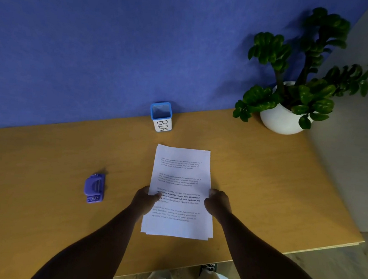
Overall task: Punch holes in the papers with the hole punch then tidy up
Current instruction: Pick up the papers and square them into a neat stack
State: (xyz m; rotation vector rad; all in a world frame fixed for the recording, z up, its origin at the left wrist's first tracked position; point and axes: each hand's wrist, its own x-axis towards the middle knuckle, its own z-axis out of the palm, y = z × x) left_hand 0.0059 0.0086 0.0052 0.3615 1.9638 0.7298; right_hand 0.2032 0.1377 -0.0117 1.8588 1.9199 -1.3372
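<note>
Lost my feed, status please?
Left hand and right hand grip papers by side edges. Hole punch untouched, left. Nothing between.

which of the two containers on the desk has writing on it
The small blue-rimmed box against the blue wall, behind the papers: its white side reads BIN. The round white plant pot in the right corner is plain.

Both bare forearms reach forward. The left hand (144,199) and the right hand (217,202) are curled, pinching inward with thumbs on top.
</note>
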